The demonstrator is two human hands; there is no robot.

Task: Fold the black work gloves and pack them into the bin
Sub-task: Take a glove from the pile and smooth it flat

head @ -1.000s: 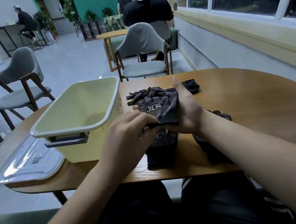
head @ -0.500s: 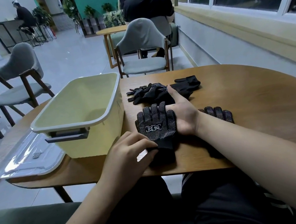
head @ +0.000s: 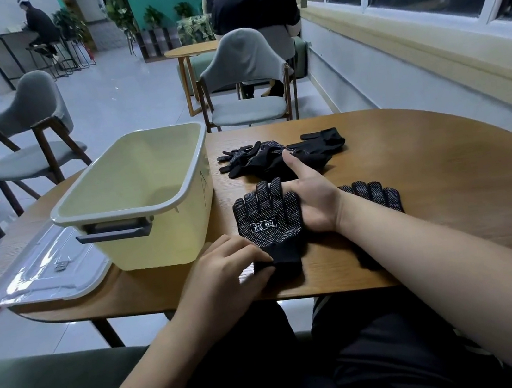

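Knit cloth gloves (head: 268,221) (dotted grip), smooth plastic bin (head: 137,208), matt wood table (head: 428,174).

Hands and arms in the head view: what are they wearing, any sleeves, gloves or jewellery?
Both are bare: the left hand and the right hand wear no gloves, and no rings, watch or bracelets show. No sleeve shows on either forearm within the frame. Fingernails look short and unpainted.

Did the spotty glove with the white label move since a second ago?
Yes. The labelled glove was lifted in both hands; now it lies flat on the table, lower and nearer, still right of the bin.
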